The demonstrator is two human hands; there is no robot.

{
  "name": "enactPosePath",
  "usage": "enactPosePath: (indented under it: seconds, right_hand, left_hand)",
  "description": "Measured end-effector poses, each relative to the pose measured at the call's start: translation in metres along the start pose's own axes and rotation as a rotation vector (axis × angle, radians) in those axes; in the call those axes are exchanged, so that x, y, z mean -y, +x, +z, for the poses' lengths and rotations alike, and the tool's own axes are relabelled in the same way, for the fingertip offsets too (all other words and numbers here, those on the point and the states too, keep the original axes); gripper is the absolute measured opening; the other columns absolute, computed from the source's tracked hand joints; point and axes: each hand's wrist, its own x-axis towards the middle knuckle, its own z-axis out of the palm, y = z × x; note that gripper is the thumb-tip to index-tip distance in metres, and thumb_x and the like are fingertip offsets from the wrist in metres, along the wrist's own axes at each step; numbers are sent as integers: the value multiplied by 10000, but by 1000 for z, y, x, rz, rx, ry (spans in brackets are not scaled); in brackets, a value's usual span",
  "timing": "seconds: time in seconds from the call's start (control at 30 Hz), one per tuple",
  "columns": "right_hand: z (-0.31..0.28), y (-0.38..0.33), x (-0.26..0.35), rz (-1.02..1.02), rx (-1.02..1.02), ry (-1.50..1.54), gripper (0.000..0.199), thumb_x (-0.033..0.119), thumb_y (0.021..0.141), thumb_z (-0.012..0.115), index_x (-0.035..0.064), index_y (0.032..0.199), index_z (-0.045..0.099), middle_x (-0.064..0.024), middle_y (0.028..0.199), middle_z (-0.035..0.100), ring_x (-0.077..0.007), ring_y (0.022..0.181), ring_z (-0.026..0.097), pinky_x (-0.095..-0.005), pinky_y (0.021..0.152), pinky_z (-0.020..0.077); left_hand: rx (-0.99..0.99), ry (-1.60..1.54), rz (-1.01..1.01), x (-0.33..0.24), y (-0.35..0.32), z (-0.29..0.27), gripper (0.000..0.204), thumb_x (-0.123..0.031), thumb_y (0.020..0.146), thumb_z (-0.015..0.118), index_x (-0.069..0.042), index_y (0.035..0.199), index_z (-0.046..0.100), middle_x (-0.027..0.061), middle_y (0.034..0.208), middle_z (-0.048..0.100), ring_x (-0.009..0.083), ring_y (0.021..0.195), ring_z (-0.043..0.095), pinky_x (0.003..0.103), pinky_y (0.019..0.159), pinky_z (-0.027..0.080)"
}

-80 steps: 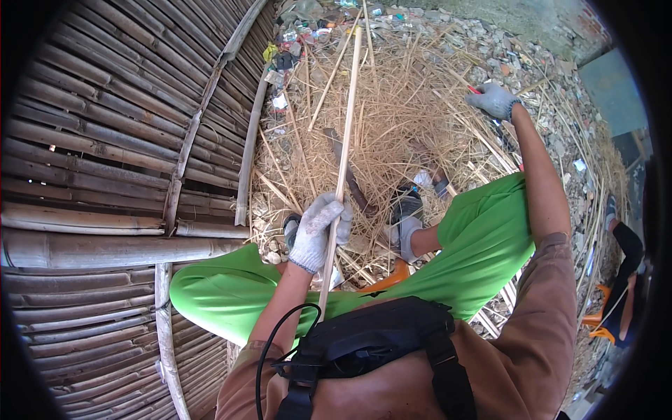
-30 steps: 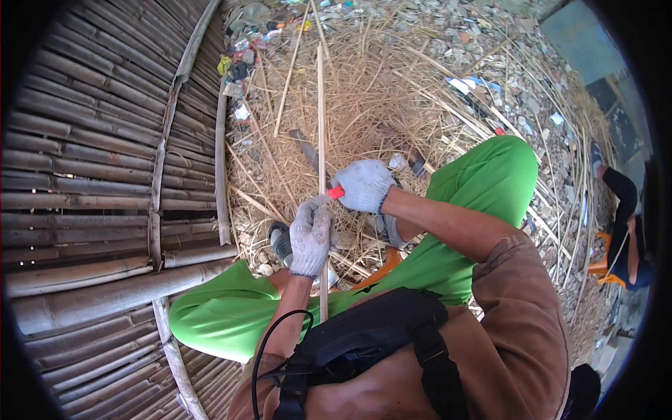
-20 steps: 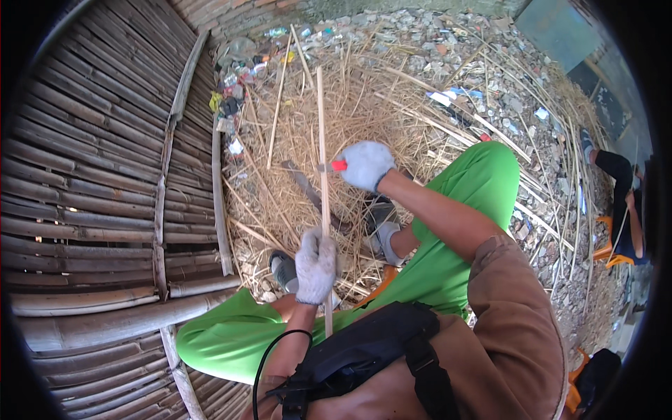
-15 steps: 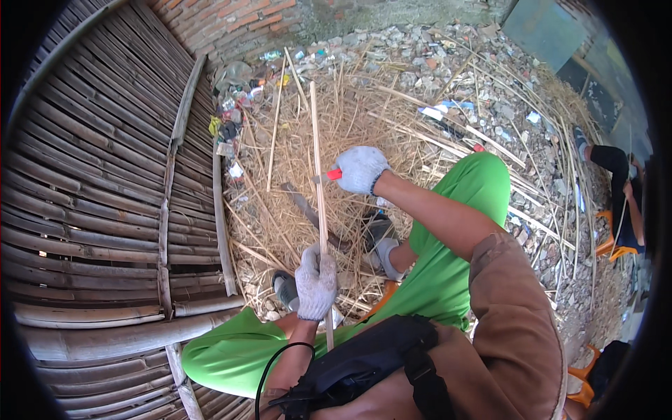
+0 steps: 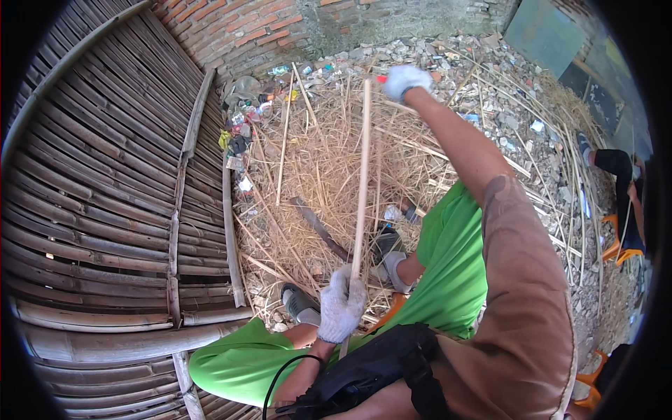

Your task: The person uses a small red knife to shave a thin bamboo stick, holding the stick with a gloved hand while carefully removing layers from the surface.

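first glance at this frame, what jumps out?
A long bamboo stick runs up the middle, gripped low by the gloved left hand and met at its top by the gloved right hand, which also holds something small and red. Bright green trousers fill the lower centre, above a heap of dry straw. A woven bamboo panel covers the left side.
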Motion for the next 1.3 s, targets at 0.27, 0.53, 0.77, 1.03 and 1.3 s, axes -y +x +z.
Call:
enactPosePath:
  seconds: [0.27, 0.53, 0.77, 1.03, 1.3]
  right_hand:
    - [74, 33, -169, 70, 40, -161, 571, 432, 940, 650, -11, 1279, 774, -275, 1390, 724, -413, 1258, 733, -500, 1078, 574]
    - [51, 4, -93, -45, 221, 176, 675, 545, 902, 668, -74, 1147, 780, -256, 1051, 805, -363, 975, 791, -471, 907, 589]
    - [47, -15, -61, -279, 348, 185, 643, 559, 901, 676, -62, 1046, 763, -195, 868, 769, -306, 762, 734, -448, 738, 576]
    - [50, -19, -65, -262, 388, 139, 652, 553, 906, 707, -54, 1137, 761, -271, 1023, 795, -383, 950, 773, -472, 883, 586]
    - [69, 2, -79, -281, 270, -6, 631, 516, 850, 731, -52, 1122, 769, -291, 1078, 789, -408, 996, 772, -477, 906, 583]
  left_hand:
    - [-51, -462, -319, 45, 31, -28, 276, -348, 1123, 651, -79, 1105, 593, -42, 675, 570, 62, 485, 541, 234, 420, 449]
    - [-54, -806, -352, 54, 38, -50, 472, -340, 1107, 626, 60, 1355, 587, 94, 851, 698, 130, 518, 580, 260, 433, 469]
    - [59, -1070, -402, 52, 41, -54, 418, -314, 1082, 623, 37, 1308, 636, 133, 873, 727, 185, 558, 650, 304, 490, 547]
    - [105, -1219, -466, 47, 36, -61, 591, -427, 993, 723, 64, 1314, 648, 109, 888, 704, 201, 628, 627, 331, 551, 530]
    - [138, -1326, -456, 54, 35, -64, 568, -402, 1008, 718, 72, 1315, 658, 87, 887, 666, 177, 677, 599, 298, 577, 507]
